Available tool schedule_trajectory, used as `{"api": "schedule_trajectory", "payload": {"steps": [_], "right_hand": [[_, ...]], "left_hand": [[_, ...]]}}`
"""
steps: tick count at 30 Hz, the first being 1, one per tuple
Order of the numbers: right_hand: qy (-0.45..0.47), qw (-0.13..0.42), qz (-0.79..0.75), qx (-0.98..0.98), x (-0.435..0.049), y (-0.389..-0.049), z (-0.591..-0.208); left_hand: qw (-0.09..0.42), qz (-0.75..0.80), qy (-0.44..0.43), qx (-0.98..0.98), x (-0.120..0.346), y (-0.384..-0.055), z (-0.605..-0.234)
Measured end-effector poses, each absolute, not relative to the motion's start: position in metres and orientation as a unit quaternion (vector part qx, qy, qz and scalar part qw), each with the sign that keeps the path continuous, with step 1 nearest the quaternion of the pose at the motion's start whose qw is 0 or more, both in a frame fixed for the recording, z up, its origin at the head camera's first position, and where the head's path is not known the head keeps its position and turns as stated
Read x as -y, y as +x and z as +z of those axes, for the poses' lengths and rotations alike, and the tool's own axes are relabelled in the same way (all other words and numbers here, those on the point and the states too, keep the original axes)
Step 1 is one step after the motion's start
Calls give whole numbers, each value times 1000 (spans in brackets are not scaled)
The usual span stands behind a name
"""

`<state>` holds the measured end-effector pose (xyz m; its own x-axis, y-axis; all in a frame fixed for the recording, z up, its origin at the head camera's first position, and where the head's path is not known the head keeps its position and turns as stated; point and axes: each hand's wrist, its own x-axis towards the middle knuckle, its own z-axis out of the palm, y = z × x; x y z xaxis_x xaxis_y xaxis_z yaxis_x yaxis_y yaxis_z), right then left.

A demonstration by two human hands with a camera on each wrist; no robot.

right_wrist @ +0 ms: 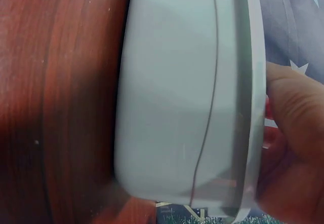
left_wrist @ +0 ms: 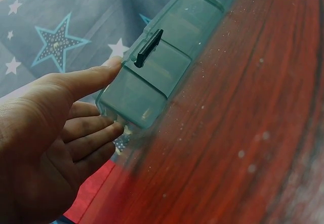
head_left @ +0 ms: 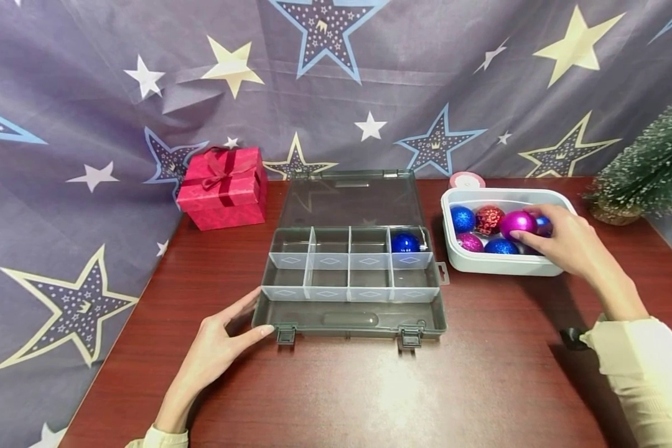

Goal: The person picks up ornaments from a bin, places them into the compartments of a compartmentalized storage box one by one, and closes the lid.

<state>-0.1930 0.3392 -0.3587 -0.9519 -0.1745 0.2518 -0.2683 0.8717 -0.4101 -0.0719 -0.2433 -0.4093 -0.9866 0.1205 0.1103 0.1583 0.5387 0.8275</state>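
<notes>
Right grip (head_left: 568, 239) pinched glossy round magenta ball (head_left: 518, 224) at white plastic tub (head_left: 498, 266), right of frame; firm pinch, straight lift above rim were advisable. Left grip (head_left: 215, 339), spread, touched corner of smoky transparent plastic box (head_left: 347, 322), centre.

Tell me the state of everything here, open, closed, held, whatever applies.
Organizer box: open, lid folded back.
Latches: unfastened.
Blue ball: in the organizer box, back row, far right.
Magenta ball: held by the right hand.
White bin: uncovered, other balls inside.
Left hand: touching the organizer box's left front corner.
Gift box: closed, bow on top.
Tree: upright.
</notes>
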Motion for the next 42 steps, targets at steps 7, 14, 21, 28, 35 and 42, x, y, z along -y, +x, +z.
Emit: {"api": "schedule_trajectory", "payload": {"steps": [7, 14, 21, 28, 35, 42], "right_hand": [[126, 121, 249, 953, -333, -189, -353], [141, 135, 265, 944, -323, -187, -348], [157, 155, 273, 936, -312, -185, -342], [199, 185, 266, 925, -299, -185, -336], [195, 174, 276, 925, -281, -182, -331], [216, 188, 282, 916, -265, -183, -331]], "left_hand": [[23, -473, -84, 877, 243, -72, -409], [24, -468, -86, 879, 244, -72, -410], [26, -466, -87, 880, 244, -73, -409], [26, -467, -85, 880, 245, -72, -409], [25, -464, -84, 881, 245, -73, -410], [26, -465, -87, 881, 244, -73, -410]]}}
